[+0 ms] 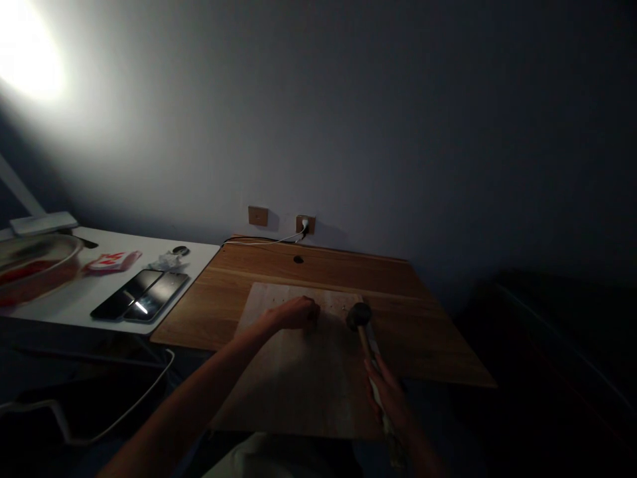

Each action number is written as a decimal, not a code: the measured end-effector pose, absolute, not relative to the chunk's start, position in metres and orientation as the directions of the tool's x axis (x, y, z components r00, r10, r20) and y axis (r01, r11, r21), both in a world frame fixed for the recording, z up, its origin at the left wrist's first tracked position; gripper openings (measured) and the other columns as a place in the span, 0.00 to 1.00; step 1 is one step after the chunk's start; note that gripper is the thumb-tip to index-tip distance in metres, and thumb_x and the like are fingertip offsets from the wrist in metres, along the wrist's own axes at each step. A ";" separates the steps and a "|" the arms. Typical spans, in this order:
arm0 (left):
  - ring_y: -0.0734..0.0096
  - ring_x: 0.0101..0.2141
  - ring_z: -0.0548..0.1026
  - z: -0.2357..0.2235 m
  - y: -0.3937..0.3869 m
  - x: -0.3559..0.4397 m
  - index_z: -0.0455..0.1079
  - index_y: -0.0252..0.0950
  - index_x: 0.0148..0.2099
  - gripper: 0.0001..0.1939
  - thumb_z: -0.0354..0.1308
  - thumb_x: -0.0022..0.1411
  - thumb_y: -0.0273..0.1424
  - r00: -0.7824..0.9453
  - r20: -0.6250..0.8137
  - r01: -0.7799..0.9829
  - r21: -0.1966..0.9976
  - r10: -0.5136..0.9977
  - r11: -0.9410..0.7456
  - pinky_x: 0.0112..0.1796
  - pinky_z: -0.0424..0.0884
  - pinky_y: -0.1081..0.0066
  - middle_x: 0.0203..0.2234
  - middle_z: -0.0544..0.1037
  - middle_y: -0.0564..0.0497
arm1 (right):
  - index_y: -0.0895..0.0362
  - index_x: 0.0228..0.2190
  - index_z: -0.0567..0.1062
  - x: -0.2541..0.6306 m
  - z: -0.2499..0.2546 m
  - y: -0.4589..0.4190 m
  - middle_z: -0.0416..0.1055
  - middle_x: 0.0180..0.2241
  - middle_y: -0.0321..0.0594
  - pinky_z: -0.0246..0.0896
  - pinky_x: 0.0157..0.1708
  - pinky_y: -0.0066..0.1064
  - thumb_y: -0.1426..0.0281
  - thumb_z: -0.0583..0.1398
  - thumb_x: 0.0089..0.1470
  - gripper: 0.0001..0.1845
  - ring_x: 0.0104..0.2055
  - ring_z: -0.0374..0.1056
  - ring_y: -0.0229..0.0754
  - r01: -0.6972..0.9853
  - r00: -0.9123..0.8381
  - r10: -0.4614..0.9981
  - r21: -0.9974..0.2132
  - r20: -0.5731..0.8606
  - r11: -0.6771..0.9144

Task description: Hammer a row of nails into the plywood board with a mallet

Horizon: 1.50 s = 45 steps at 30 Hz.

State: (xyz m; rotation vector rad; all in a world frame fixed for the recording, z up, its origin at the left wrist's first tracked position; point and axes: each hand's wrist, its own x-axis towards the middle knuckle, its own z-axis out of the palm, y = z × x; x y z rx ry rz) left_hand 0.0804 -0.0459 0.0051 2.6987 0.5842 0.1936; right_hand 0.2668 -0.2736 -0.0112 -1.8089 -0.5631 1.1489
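Observation:
A pale wooden board (293, 385) lies on the brown wooden tabletop. Over its far half is my left hand (297, 312), fingers curled together in a pinch; whatever is between them is hidden or too small to name. My right hand (385, 388) grips the handle of a mallet (364, 338), near the board's right edge. The mallet's dark, rounded head (358, 317) points away from me, to the right of my left hand. A row of tiny bits (343, 308), too small to identify, runs along the far part of the board.
On the white table (199, 252) at left are two dark phones (154, 295), crumpled clear plastic (169, 260), a red-and-white packet (112, 262) and a clear tub (44, 265). A lamp base (44, 223) stands behind. A white cable runs to a wall socket (305, 224).

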 end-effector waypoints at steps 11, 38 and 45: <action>0.72 0.32 0.75 -0.026 -0.023 0.129 0.77 0.31 0.37 0.11 0.57 0.51 0.20 0.664 0.240 0.327 0.758 0.708 -0.564 0.35 0.69 0.75 0.31 0.80 0.51 | 0.51 0.59 0.65 0.270 -0.020 -0.271 0.60 0.16 0.25 0.46 0.12 0.23 0.43 0.62 0.43 0.45 0.12 0.55 0.32 -0.074 0.463 0.766 -0.881 -0.445 -0.467; 0.72 0.32 0.75 -0.026 -0.018 0.110 0.77 0.35 0.40 0.13 0.57 0.52 0.21 0.635 0.221 0.421 0.705 0.741 -0.571 0.36 0.69 0.75 0.32 0.80 0.52 | 0.54 0.60 0.62 0.266 -0.015 -0.273 0.59 0.15 0.24 0.47 0.11 0.23 0.44 0.58 0.47 0.44 0.12 0.54 0.34 -0.046 0.445 0.776 -0.877 -0.447 -0.478; 0.72 0.33 0.76 -0.031 -0.037 0.128 0.76 0.34 0.42 0.14 0.56 0.53 0.22 0.661 0.235 0.355 0.739 0.713 -0.572 0.36 0.70 0.75 0.34 0.81 0.50 | 0.51 0.58 0.66 0.268 -0.013 -0.272 0.61 0.17 0.26 0.48 0.12 0.23 0.43 0.61 0.44 0.43 0.14 0.57 0.34 -0.039 0.457 0.772 -0.877 -0.442 -0.478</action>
